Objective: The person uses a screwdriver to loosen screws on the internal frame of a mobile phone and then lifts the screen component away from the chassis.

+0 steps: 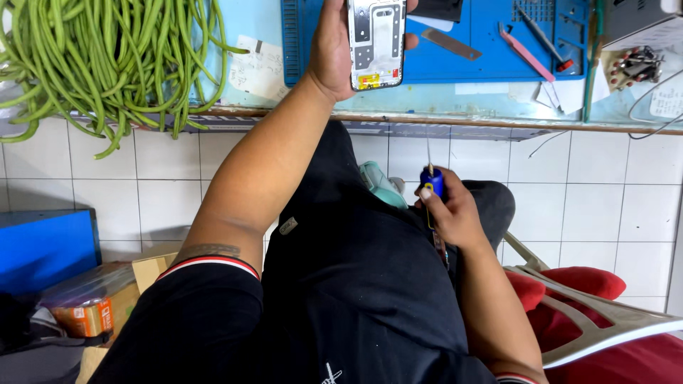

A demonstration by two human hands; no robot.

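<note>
Black-clad lap nearest, right hand [455, 213] grips a screwdriver [432, 186], left hand [341, 46] grips a phone frame [377, 43] over the blue mat [491, 57].

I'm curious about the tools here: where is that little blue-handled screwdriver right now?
In the head view, the blue-handled screwdriver is in the right hand, held tip-up over the person's lap, below the workbench edge and lower right of the opened phone.
</note>
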